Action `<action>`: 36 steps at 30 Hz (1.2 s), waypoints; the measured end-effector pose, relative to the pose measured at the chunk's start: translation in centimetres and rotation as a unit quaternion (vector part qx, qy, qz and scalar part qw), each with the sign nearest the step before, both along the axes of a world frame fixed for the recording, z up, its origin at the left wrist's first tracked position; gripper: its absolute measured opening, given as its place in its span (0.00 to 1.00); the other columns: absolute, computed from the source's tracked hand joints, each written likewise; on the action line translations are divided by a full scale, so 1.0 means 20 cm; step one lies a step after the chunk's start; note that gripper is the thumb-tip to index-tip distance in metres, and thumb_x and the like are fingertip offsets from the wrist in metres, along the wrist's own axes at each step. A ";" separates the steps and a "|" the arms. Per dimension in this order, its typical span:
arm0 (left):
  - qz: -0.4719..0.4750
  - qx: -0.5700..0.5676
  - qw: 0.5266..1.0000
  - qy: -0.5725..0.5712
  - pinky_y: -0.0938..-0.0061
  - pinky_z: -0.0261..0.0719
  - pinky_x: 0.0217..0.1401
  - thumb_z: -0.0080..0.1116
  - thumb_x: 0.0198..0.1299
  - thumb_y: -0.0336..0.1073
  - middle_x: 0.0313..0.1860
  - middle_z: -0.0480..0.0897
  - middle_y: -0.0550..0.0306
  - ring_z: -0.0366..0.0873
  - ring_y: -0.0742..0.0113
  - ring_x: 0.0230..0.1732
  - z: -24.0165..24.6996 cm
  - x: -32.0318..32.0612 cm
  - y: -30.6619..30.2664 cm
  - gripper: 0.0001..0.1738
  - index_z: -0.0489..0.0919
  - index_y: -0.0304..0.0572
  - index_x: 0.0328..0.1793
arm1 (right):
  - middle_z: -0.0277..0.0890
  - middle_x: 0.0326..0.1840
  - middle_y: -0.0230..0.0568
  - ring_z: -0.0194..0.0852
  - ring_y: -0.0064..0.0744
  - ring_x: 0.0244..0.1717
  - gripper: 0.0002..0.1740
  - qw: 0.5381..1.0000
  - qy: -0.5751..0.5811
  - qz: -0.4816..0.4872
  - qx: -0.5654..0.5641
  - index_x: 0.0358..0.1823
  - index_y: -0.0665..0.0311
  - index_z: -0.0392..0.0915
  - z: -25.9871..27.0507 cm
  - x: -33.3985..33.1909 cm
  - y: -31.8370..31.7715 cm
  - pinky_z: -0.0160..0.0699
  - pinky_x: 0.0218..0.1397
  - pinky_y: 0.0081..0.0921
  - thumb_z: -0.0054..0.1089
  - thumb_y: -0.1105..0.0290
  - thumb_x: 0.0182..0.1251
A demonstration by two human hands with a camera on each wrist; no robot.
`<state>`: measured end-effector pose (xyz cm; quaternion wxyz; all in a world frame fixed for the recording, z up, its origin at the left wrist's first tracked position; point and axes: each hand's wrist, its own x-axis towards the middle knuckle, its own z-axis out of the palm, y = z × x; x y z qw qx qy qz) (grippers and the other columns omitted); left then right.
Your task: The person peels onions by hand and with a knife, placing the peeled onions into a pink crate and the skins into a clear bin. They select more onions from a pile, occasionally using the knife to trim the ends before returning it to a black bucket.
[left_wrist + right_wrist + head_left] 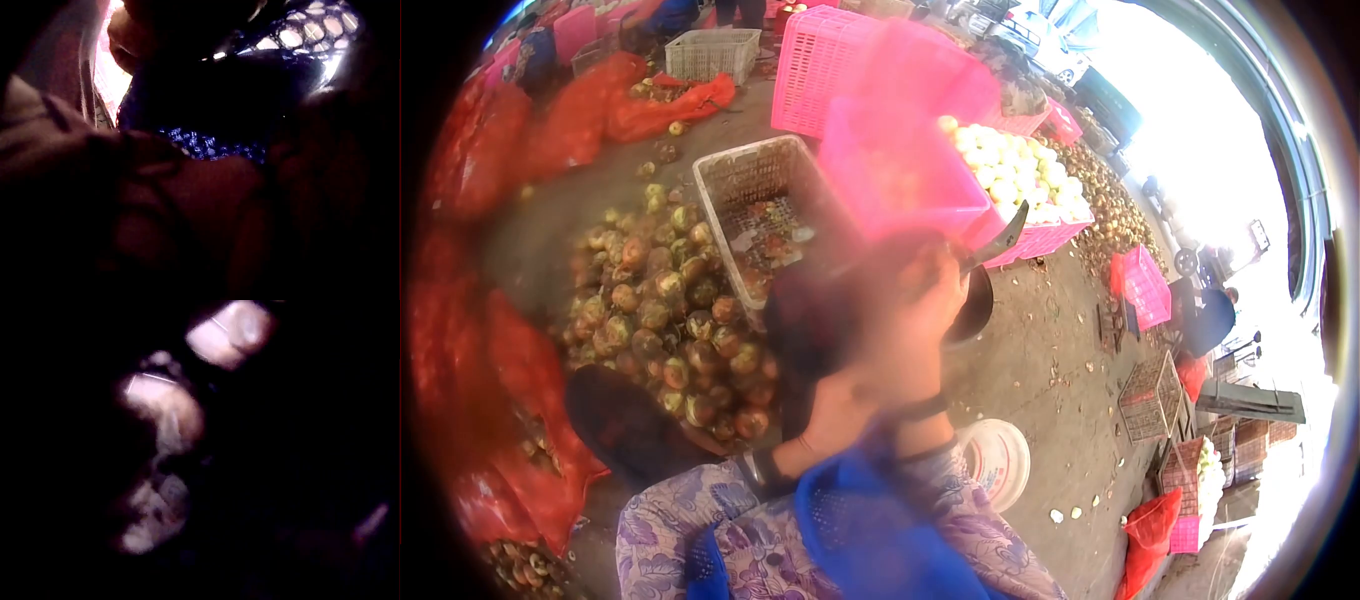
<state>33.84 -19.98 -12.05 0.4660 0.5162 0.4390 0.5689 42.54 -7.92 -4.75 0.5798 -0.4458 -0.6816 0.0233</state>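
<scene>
In the head view my right hand (935, 295) is raised in front of me and grips a knife (1005, 238), its dark blade pointing up and to the right. Motion blur softens the hand. My left hand (835, 410) lies lower, close to the right forearm and the blue mesh cloth (840, 500) over my lap. Its fingers are mostly hidden, and I cannot tell whether they hold anything. The left wrist view is very dark, with blue mesh (212, 147) close to the hand. Lit patches of fingers (165, 409) show in the right wrist view.
Unpeeled onions (660, 300) are heaped at the left, beside a grey crate (745, 160) holding scraps. Pale peeled onions (1015, 170) fill a pink crate (1040, 240) ahead. A white bucket (1000, 460) stands at my right. Red net bags (510, 420) lie along the left.
</scene>
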 end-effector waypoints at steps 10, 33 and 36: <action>-0.117 -0.204 0.931 -0.280 0.81 0.81 0.43 0.60 0.65 0.25 0.36 0.82 0.62 0.80 0.76 0.37 -0.09 -0.12 0.05 0.04 0.79 0.39 0.44 | 0.79 0.45 0.41 0.77 0.32 0.46 0.18 0.965 0.157 0.140 -0.155 0.55 0.68 0.75 -0.02 0.04 -0.03 0.77 0.51 0.27 0.61 0.71 0.64; -0.108 -0.208 0.958 -0.167 0.76 0.76 0.50 0.66 0.60 0.26 0.40 0.81 0.65 0.77 0.74 0.43 -0.15 0.03 0.06 0.10 0.80 0.39 0.46 | 0.76 0.52 0.42 0.77 0.32 0.50 0.15 0.577 0.619 0.486 -0.219 0.58 0.68 0.72 -0.28 0.07 0.11 0.79 0.54 0.23 0.54 0.74 0.71; -0.127 -0.169 0.967 -0.142 0.75 0.76 0.52 0.64 0.60 0.25 0.41 0.81 0.63 0.77 0.73 0.44 -0.27 0.12 0.05 0.11 0.79 0.39 0.49 | 0.76 0.51 0.41 0.76 0.31 0.49 0.14 0.615 0.601 0.461 -0.221 0.57 0.68 0.72 -0.27 0.06 0.09 0.79 0.54 0.23 0.54 0.75 0.71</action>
